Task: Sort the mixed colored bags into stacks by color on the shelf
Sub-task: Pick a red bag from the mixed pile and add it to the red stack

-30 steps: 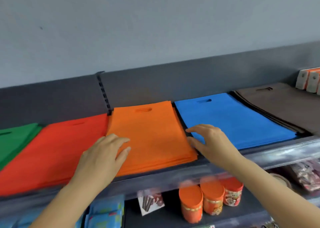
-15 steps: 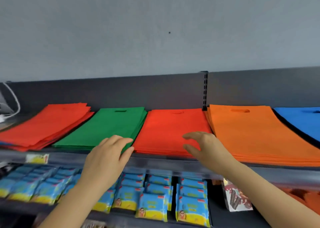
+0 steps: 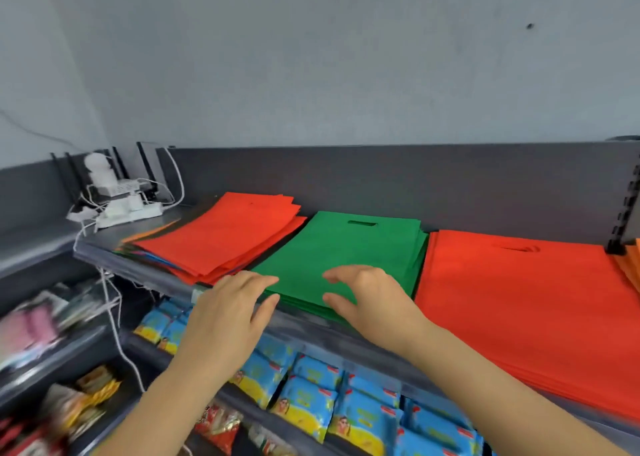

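On the grey shelf (image 3: 145, 271) lie flat fabric bags in piles. At the left is a loose mixed pile (image 3: 221, 234) with red bags on top and orange, blue and green edges showing beneath. Beside it sits a neat green stack (image 3: 349, 248), then a red stack (image 3: 519, 303), and a sliver of an orange stack (image 3: 628, 265) at the right edge. My left hand (image 3: 228, 313) hovers open at the shelf's front edge, between the mixed pile and the green stack. My right hand (image 3: 370, 296) is open over the green stack's front edge, holding nothing.
A white power strip with plugs and cables (image 3: 121, 206) sits at the shelf's far left end. Blue and yellow snack packets (image 3: 311, 396) fill the shelf below. Another shelf unit with blurred goods (image 3: 38, 327) stands at the left. A dark back panel (image 3: 381, 182) runs behind the bags.
My view and both hands have shifted left along the shelf, from the orange and blue stacks past the red stack to the green stack and the mixed pile. Both hands stay empty.
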Demonstrator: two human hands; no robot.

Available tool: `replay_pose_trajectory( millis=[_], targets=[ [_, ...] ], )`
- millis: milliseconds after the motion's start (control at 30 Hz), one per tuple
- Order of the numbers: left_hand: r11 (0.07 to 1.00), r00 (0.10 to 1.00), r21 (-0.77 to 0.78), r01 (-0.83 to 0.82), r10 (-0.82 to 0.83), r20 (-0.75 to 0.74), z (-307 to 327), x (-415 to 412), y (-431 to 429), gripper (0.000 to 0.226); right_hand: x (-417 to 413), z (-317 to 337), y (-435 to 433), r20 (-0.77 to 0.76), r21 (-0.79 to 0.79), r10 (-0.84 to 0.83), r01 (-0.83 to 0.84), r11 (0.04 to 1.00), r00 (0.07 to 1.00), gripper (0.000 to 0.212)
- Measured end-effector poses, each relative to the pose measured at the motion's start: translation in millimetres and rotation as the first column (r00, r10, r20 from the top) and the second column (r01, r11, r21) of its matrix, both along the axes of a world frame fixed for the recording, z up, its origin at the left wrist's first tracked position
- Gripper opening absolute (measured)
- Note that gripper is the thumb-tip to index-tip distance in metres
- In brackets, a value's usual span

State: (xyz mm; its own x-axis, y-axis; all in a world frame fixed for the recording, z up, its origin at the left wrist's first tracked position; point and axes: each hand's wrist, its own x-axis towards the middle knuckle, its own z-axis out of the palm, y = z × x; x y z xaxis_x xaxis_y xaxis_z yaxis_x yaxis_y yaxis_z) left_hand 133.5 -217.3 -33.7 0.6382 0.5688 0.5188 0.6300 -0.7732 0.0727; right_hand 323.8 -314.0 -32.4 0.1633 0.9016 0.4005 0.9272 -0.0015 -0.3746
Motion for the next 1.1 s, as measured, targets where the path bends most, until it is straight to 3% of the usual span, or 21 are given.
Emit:
replay_pose_trajectory(
  millis=[200, 400, 633, 767, 867, 1100],
  targets=[
    [0.994, 0.993, -0.027, -0.109, 0.11, 0.04, 7, -34, 54, 0.034, -38, 8, 75, -0.024, 0.009, 0.135, -0.135, 0.991, 0.991, 0.041],
    [0.987, 0.991, -0.108, -0.12, 0.125, 0.045, 7, -61, 117, 0.043, -60, 5, 126, -0.028, -0.027, 0.129, -0.13, 0.991, 0.991, 0.042],
    [0.973, 0.998, -0.226, 0.051, -0.061, -0.035, 10, -80, 234, 0.045, -96, 4, 190, -0.021, -0.112, -0.01, 0.008, 0.994, 1.0, 0.06],
    [0.93, 0.957, -0.328, 0.164, -0.23, -0.175, 5, -85, 288, 0.072, -118, -1, 221, 0.027, -0.19, -0.042, 0.046, 0.981, 0.999, 0.079],
    [0.893, 0.92, -0.375, 0.248, -0.338, -0.196, -1, -83, 318, 0.106, -123, -7, 234, 0.069, -0.202, -0.089, 0.101, 0.974, 0.994, 0.078],
    [0.79, 0.83, -0.524, 0.318, -0.499, -0.25, -5, -76, 345, 0.117, -120, -12, 244, 0.048, -0.169, -0.203, 0.209, 0.963, 0.978, 0.07]
  ],
)
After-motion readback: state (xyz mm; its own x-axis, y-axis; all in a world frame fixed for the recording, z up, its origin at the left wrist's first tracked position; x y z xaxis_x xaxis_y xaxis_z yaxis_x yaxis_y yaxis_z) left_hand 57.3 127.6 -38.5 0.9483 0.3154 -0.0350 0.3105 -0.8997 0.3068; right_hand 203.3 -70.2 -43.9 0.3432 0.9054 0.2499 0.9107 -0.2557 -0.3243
